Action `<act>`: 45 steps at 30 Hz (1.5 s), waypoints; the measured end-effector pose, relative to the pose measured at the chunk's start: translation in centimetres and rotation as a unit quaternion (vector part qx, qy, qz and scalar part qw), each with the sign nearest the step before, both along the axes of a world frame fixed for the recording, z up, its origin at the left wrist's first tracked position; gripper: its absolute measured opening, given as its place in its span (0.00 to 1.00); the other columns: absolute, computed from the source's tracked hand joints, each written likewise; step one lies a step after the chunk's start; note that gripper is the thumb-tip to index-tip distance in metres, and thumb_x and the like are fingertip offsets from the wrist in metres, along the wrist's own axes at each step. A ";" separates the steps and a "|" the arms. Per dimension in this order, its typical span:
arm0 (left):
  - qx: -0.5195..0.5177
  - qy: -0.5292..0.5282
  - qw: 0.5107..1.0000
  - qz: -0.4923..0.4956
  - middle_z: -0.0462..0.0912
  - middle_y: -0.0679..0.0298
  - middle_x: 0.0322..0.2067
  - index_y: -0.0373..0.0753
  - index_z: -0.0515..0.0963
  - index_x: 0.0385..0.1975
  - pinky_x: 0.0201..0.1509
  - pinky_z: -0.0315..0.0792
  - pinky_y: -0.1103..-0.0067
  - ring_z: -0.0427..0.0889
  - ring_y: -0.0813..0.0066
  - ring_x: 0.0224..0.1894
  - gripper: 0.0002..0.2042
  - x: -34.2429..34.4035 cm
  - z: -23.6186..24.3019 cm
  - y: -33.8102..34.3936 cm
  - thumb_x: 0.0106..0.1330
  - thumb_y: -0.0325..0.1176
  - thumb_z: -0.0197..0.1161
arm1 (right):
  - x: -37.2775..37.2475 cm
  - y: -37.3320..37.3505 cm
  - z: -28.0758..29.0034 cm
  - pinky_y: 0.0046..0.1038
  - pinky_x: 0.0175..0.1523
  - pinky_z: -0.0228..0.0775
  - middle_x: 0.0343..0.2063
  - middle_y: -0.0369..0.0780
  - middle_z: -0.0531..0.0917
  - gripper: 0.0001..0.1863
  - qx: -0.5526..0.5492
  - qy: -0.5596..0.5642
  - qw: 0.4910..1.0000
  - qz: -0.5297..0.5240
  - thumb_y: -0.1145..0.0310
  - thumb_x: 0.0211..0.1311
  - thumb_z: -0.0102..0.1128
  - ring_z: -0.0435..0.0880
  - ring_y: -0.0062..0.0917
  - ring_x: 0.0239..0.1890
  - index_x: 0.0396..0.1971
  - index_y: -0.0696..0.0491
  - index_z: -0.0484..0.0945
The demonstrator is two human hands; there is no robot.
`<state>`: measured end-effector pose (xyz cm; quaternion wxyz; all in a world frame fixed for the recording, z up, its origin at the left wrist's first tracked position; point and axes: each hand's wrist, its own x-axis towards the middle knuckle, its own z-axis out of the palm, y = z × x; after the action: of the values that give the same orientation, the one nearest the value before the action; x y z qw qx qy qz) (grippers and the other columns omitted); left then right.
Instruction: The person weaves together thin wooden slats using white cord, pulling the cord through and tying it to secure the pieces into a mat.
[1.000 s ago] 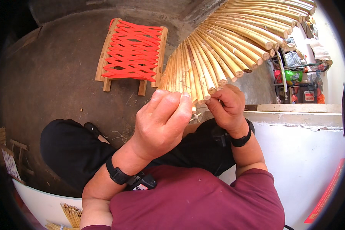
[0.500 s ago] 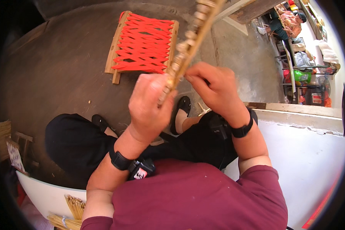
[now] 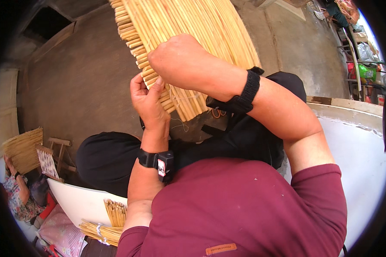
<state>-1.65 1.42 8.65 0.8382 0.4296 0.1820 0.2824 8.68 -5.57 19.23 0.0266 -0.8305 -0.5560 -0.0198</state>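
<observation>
A mat of straight yellow stalks [image 3: 206,30], bound side by side with thin thread, stands tilted in front of me. My left hand [image 3: 148,100] pinches its near left edge between thumb and fingers, at the cut stalk ends. Over the mat's face, close to that edge, my right hand [image 3: 178,60] is closed in a fist. Whatever its fingers grip is hidden from view. A loose thread [image 3: 180,125] dangles below the mat's bottom corner. Orange-handled scissors [image 3: 218,113] show beneath the mat, by my leg.
Bundled stalks [image 3: 101,231] lie at lower left by a white board [image 3: 68,199]. Farther left, another person [image 3: 23,192] sits near a second mat [image 3: 23,150] and a wooden frame [image 3: 60,152]. A white surface [image 3: 356,171] is at right; another person [image 3: 341,15] sits far right.
The mat has swung from edge-on to showing its broad face, now covering the red-strapped stool. My right hand has crossed leftward above my left hand, which has moved lower.
</observation>
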 end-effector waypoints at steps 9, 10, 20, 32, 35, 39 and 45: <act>-0.258 0.172 0.950 -0.029 0.76 0.60 0.33 0.39 0.68 0.41 0.41 0.74 0.70 0.78 0.67 0.34 0.12 -1.8 -5.6 -4.2 0.59 0.19 0.54 | 0.0 0.1 -7.0 0.32 0.29 0.75 0.21 0.43 0.83 0.05 -0.248 0.061 0.967 0.012 0.71 0.42 0.61 0.84 0.35 0.27 0.20 0.54 0.83; -0.281 0.185 0.938 -0.082 0.76 0.61 0.34 0.38 0.68 0.39 0.40 0.73 0.69 0.76 0.68 0.34 0.08 -1.8 -5.4 -4.2 0.61 0.22 0.54 | -0.1 -0.3 -7.2 0.32 0.29 0.75 0.21 0.43 0.83 0.05 -0.251 0.063 0.966 0.013 0.71 0.42 0.61 0.84 0.35 0.27 0.20 0.54 0.83; -0.230 0.298 0.913 -0.154 0.77 0.64 0.31 0.38 0.73 0.37 0.43 0.74 0.67 0.77 0.70 0.32 0.10 0.4 -6.7 -3.4 0.69 0.38 0.53 | -1.1 -1.7 -8.1 0.33 0.31 0.76 0.26 0.42 0.84 0.07 -0.215 0.077 0.970 -0.084 0.69 0.45 0.61 0.85 0.35 0.32 0.25 0.52 0.85; -0.246 0.270 0.920 -0.141 0.79 0.62 0.30 0.38 0.71 0.33 0.35 0.74 0.74 0.79 0.72 0.29 0.06 1.1 -7.2 -4.3 0.66 0.33 0.54 | -1.3 -0.7 -10.3 0.31 0.31 0.76 0.25 0.42 0.84 0.11 -0.281 0.076 0.951 -0.109 0.63 0.43 0.65 0.85 0.33 0.31 0.24 0.54 0.83; -0.236 0.258 0.923 -0.164 0.79 0.62 0.31 0.36 0.71 0.34 0.37 0.74 0.74 0.79 0.72 0.31 0.07 1.2 -7.2 -4.3 0.67 0.33 0.53 | -1.4 -0.7 -10.1 0.31 0.29 0.75 0.24 0.42 0.84 0.17 -0.305 0.051 0.943 -0.123 0.63 0.43 0.66 0.86 0.32 0.30 0.32 0.58 0.80; -0.237 0.255 0.922 -0.170 0.79 0.61 0.33 0.36 0.72 0.35 0.37 0.74 0.75 0.79 0.72 0.33 0.07 1.3 -8.1 -4.4 0.66 0.33 0.53 | -1.9 -0.6 -9.2 0.30 0.26 0.74 0.24 0.41 0.84 0.22 -0.347 0.036 0.931 -0.108 0.65 0.44 0.67 0.86 0.30 0.29 0.38 0.60 0.73; -0.241 0.236 0.927 -0.164 0.80 0.60 0.35 0.35 0.72 0.38 0.37 0.74 0.75 0.80 0.72 0.35 0.08 1.4 -7.3 -5.1 0.66 0.33 0.53 | -2.2 -2.0 -10.5 0.33 0.26 0.74 0.23 0.43 0.83 0.20 -0.283 0.048 0.948 -0.140 0.65 0.46 0.65 0.86 0.33 0.28 0.37 0.60 0.71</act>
<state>-0.28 -3.65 1.40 0.8838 0.2929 0.3643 -0.0208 6.46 -7.54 8.77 -0.1857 -0.8734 -0.4147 0.1751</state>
